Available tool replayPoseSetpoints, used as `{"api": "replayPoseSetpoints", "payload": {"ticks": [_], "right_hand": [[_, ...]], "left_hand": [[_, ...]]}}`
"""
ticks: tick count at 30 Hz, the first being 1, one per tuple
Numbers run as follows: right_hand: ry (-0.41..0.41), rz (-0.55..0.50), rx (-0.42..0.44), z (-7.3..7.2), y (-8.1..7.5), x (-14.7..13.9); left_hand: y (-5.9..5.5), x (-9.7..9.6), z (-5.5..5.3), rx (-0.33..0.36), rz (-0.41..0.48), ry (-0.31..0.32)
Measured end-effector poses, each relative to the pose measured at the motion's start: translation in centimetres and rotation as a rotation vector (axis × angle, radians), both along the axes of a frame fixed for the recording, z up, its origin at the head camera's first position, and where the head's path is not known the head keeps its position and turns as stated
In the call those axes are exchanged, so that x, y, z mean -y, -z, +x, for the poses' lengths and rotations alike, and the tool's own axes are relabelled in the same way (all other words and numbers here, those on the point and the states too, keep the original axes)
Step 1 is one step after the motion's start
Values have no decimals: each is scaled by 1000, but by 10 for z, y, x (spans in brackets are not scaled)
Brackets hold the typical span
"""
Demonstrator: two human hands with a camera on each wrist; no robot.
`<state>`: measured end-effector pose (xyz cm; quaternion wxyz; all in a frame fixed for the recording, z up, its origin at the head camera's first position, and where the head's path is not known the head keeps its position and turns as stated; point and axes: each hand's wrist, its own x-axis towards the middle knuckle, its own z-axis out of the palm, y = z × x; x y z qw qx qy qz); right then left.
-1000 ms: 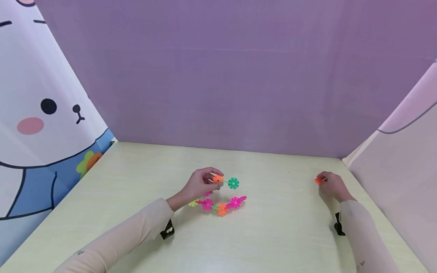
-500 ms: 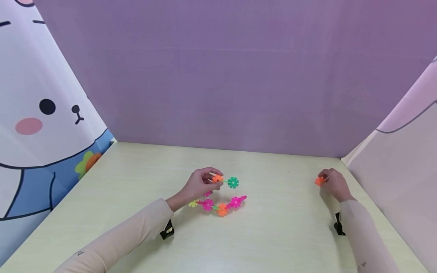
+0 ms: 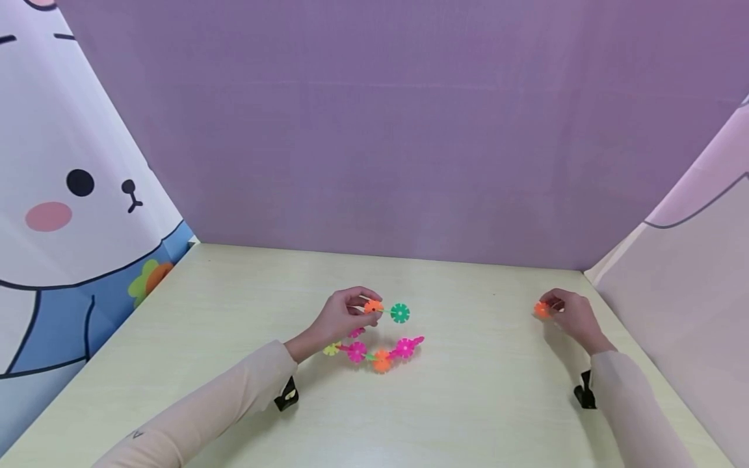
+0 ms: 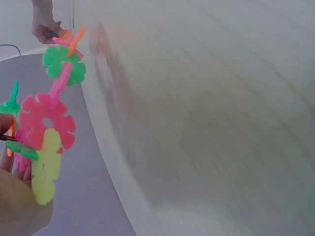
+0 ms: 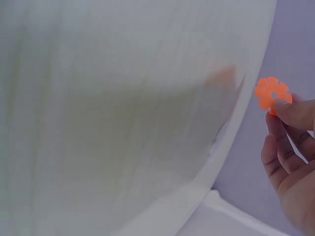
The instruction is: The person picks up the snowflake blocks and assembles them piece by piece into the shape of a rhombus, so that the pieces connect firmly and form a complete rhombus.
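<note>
My left hand (image 3: 349,311) pinches an orange notched plastic disc (image 3: 373,307), one link in a chain of interlocking snowflake discs. A green disc (image 3: 400,313) sticks out at the chain's right end. Below the hand the chain curves on through a yellow disc (image 3: 331,349), a pink disc (image 3: 357,351), an orange disc (image 3: 382,361) and another pink disc (image 3: 405,348). In the left wrist view a yellow disc (image 4: 45,172) slots into a pink one (image 4: 47,122). Far to the right, my right hand (image 3: 571,316) pinches a single orange disc (image 5: 271,94) between thumb and fingers.
Both hands are over a pale wooden table (image 3: 468,403). A purple cloth wall (image 3: 409,130) rises along its back edge. Printed cloth panels flank it, a cartoon-animal panel (image 3: 76,260) on the left and a pale panel (image 3: 696,292) on the right.
My right hand has turned the orange disc so its face shows more, and the disc has shifted slightly left. My left hand and the chain have hardly moved.
</note>
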<state>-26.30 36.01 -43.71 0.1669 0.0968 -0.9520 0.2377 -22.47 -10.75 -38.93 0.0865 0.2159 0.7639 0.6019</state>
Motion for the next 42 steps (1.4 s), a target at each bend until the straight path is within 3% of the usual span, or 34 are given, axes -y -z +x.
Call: {"api": "replayPoseSetpoints", "payload": {"ticks": [13,27,36,42], "right_hand": [[-117,-72,-115,15,-4,46],[-267,-131,-140,39,-5,113],[-382,-200,-148,46,-10,155],[-412,-241,-125,50,-14,178]], "left_hand": [[2,-1,0,-3,-1,-4],[4,1,4,3,-20,24],[6,1,3,10,-33,24],[6,1,3,15,-33,26]]}}
